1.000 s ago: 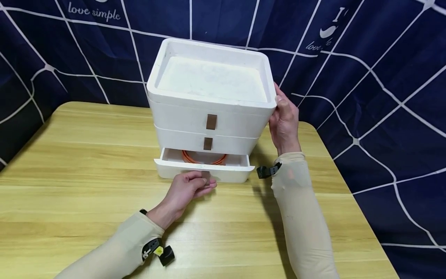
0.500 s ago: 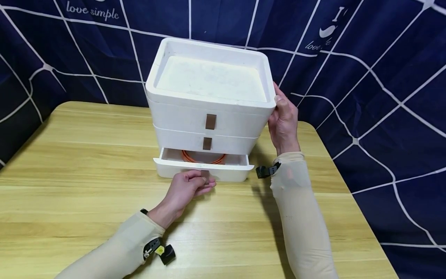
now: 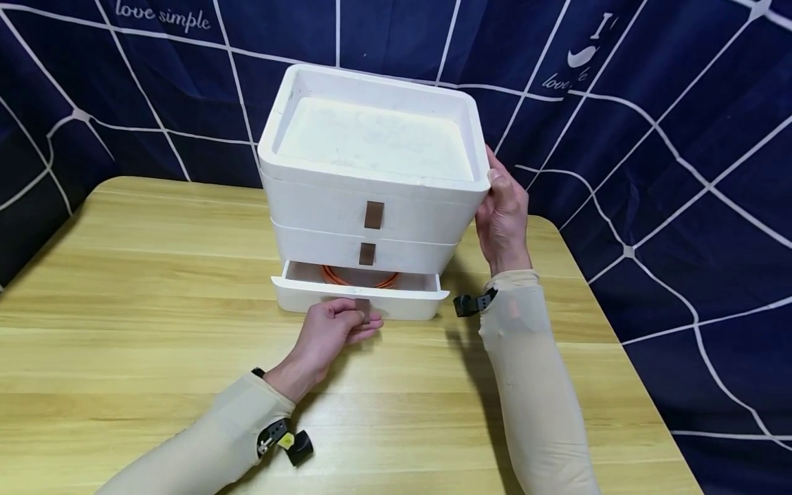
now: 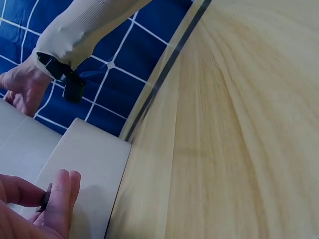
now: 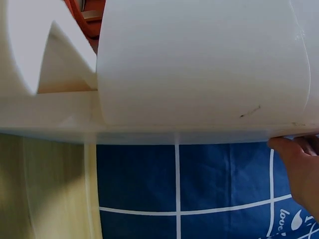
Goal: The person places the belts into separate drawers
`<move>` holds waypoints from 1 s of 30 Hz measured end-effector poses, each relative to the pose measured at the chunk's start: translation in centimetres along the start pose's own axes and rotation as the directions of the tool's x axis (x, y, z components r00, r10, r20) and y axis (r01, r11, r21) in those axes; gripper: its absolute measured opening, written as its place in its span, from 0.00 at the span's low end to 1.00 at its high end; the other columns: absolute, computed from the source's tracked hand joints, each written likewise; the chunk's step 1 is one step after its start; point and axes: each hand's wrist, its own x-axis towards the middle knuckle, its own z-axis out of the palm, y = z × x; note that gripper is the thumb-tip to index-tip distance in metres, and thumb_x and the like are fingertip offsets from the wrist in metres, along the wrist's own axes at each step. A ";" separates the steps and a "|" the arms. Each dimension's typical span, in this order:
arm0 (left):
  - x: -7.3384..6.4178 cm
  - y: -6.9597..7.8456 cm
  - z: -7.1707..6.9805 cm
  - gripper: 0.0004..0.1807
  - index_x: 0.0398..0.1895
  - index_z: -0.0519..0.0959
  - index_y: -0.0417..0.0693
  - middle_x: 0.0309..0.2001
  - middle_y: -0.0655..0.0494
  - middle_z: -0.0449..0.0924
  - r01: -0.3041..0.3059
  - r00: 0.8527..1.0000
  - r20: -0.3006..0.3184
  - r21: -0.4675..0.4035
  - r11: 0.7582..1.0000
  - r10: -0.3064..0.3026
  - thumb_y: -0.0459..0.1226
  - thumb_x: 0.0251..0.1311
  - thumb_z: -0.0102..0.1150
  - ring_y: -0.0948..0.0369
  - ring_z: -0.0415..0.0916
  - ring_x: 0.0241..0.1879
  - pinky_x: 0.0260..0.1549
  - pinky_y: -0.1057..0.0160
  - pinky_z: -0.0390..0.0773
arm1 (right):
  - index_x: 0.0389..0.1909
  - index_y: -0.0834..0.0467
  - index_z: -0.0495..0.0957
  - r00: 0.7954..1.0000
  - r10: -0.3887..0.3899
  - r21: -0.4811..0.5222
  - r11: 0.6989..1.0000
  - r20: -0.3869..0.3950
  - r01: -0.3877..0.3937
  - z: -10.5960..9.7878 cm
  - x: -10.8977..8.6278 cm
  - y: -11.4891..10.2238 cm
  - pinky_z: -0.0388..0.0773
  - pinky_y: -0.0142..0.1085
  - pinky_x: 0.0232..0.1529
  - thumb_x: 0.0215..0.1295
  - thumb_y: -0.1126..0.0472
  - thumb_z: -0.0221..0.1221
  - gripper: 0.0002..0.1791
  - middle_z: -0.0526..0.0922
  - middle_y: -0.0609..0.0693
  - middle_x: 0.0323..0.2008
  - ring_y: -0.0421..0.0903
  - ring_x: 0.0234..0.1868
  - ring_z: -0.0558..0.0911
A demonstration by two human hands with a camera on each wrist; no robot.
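A white plastic drawer unit [image 3: 365,206] stands at the back of the table, with a shallow tray recess on top. Its bottom drawer [image 3: 303,300] is pulled partway out and shows a coiled orange cable [image 3: 337,277] inside. With thumb and fingers, my left hand [image 3: 324,337] pinches the brown pull tab [image 4: 46,197] on that drawer's front. My right hand [image 3: 504,220] grips the unit's right side near the top rim, thumb at the front corner. The right wrist view shows this thumb [image 5: 286,147] against the side wall; part of the hand is cut off there.
Two upper drawers, each with a brown tab [image 3: 374,215], are closed. The wooden table [image 3: 155,309] extends left and in front of the unit. A dark blue curtain [image 3: 396,34] with white grid lines hangs close behind and along the right.
The head view has shifted very slightly. Both hands keep their holds, and the drawer stays about as far out as before.
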 end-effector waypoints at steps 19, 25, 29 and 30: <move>0.6 0.3 -0.2 0.09 0.44 0.75 0.24 0.43 0.34 0.82 0.016 0.999 0.031 -0.001 1.000 -0.016 0.21 0.66 0.46 0.48 0.83 0.44 0.46 0.60 0.84 | 0.65 0.71 0.67 1.000 -0.028 -0.031 0.999 0.015 0.028 0.0 0.0 0.1 0.70 0.38 0.66 0.63 0.64 0.50 0.29 0.71 0.61 0.65 0.53 0.65 0.69; 1.0 0.5 -0.1 0.09 0.44 0.74 0.23 0.43 0.33 0.82 0.013 1.000 0.028 -0.003 1.000 -0.013 0.20 0.66 0.46 0.48 0.84 0.44 0.46 0.60 0.84 | 0.65 0.72 0.68 1.000 -0.021 -0.012 1.000 0.004 0.021 0.0 0.1 0.0 0.71 0.38 0.65 0.62 0.64 0.50 0.29 0.71 0.61 0.65 0.54 0.65 0.70; 1.1 0.6 -0.1 0.09 0.44 0.74 0.22 0.44 0.32 0.82 0.007 1.000 0.030 0.002 1.000 -0.007 0.20 0.65 0.46 0.48 0.84 0.43 0.46 0.61 0.84 | 0.64 0.72 0.68 1.000 -0.006 -0.003 1.000 -0.006 0.006 0.1 0.1 0.0 0.71 0.38 0.65 0.62 0.64 0.50 0.29 0.71 0.61 0.65 0.54 0.65 0.70; 1.1 0.6 -0.1 0.09 0.45 0.75 0.22 0.44 0.32 0.82 0.008 1.000 0.029 0.001 1.000 -0.008 0.20 0.65 0.46 0.48 0.84 0.43 0.47 0.61 0.84 | 0.64 0.72 0.68 1.000 -0.002 0.000 1.000 -0.011 0.002 0.1 0.1 0.0 0.71 0.38 0.65 0.62 0.64 0.50 0.29 0.72 0.61 0.64 0.54 0.65 0.70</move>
